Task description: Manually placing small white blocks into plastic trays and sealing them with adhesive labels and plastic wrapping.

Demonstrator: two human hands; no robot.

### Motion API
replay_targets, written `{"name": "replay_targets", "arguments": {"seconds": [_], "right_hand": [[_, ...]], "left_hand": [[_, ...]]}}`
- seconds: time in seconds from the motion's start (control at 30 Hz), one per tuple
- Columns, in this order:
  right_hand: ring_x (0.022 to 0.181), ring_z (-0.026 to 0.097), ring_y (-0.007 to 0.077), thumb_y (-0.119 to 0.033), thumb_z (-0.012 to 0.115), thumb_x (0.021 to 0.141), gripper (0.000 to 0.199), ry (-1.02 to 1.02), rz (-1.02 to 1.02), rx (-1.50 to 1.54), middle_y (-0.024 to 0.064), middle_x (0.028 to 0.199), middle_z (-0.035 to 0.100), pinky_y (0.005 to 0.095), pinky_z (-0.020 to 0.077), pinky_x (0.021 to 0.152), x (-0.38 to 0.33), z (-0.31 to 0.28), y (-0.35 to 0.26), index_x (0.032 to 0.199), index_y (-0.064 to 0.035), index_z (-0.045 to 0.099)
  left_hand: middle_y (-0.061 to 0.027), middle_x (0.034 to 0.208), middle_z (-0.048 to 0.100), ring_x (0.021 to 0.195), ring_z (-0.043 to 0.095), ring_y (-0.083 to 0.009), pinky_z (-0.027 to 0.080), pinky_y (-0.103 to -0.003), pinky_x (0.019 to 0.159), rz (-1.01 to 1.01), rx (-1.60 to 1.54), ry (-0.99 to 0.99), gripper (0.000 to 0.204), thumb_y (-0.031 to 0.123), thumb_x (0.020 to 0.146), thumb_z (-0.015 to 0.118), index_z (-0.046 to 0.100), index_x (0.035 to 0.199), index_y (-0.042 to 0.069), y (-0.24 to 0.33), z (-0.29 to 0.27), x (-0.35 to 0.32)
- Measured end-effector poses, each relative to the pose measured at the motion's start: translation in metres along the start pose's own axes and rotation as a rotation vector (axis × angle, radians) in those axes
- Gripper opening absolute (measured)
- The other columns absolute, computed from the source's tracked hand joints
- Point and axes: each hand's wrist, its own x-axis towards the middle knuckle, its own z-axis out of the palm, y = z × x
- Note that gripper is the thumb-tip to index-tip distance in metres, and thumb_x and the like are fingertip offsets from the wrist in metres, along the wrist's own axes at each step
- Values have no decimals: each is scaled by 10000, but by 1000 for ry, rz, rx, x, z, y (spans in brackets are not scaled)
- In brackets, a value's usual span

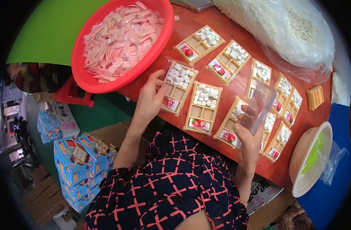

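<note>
One clear, glossy cover [263, 108] in right grip [247, 136]; left grip [150, 92], at tan tray [178, 93], unclear.

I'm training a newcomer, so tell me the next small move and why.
Probably bring the clear plastic piece in the right hand toward the tray by the left hand: that tray already holds white cubes and a packet, and the plastic looks empty.
</note>
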Motion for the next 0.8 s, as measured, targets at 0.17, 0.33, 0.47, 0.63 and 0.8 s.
{"name": "replay_targets", "arguments": {"seconds": [0.17,0.33,0.47,0.63,0.8], "right_hand": [[936,452,172,-196,655,600,907,38,61,35,114,1114,411,280,393,816,-6,-8,7,1380,-68,211],[928,461,166,-232,676,579,934,50,30,25,111,1115,421,276,390,818,-9,-14,5,1375,-64,217],[918,462,162,-264,699,565,957,24,11,13,110,1123,422,282,385,821,-9,-21,5,1370,-65,221],[939,443,159,-264,715,562,891,-10,-5,-29,94,1129,432,298,369,843,-9,-27,6,1310,-49,282],[969,427,154,-213,708,572,795,-72,-18,-19,74,1147,441,315,349,875,-10,-24,2,1256,-41,343]], "left_hand": [[-192,1115,463,1069,416,-333,336,-411,890,11,357,66,527,58,767,543,342,1241,-54,2,11,6],[-210,1321,265,1181,282,-413,290,-509,908,333,665,245,618,130,755,607,325,1296,35,14,29,-2],[-213,1412,134,1269,161,-423,230,-577,914,309,930,-22,556,167,805,565,348,1317,151,16,43,-8],[-200,1416,138,1228,250,-435,292,-565,849,278,978,123,544,237,807,559,358,1311,200,-2,42,8],[-212,1401,164,1191,299,-435,291,-560,862,226,982,174,555,244,807,554,344,1319,197,3,48,18]]}}
